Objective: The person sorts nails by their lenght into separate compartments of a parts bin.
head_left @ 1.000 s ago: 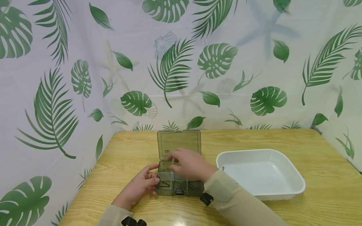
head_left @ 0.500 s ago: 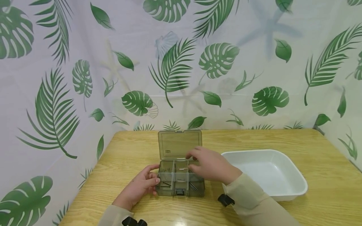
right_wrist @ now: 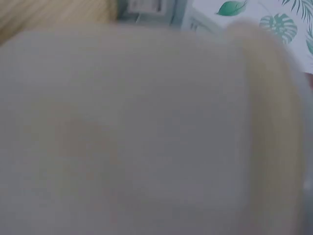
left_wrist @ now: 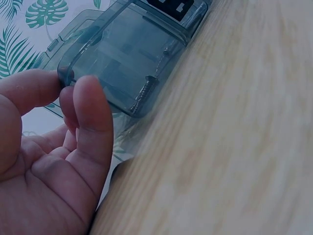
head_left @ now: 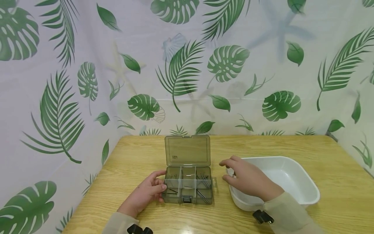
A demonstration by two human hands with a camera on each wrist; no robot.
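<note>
A smoky, see-through compartment box (head_left: 187,200) stands on the table with its lid (head_left: 188,150) raised at the back. Dark screws (head_left: 201,194) lie in several of its compartments. My left hand (head_left: 143,196) grips the box's left side, thumb toward the front and a finger near the back corner; in the left wrist view bent fingertips touch the box wall (left_wrist: 122,73). Above the left rim of a white tray (head_left: 286,191) hovers my right hand (head_left: 248,178), its fingers apart and holding nothing visible. A small dark piece shows beneath that hand, too little of it to identify.
The wooden table (head_left: 146,152) runs back to a leaf-printed cloth (head_left: 187,81). A strip of tabletop separates the box from the tray. Most of the right wrist view is a blurred pale surface.
My right hand has moved right, from over the box's compartments to above the tray's left rim. The left hand keeps its place at the box.
</note>
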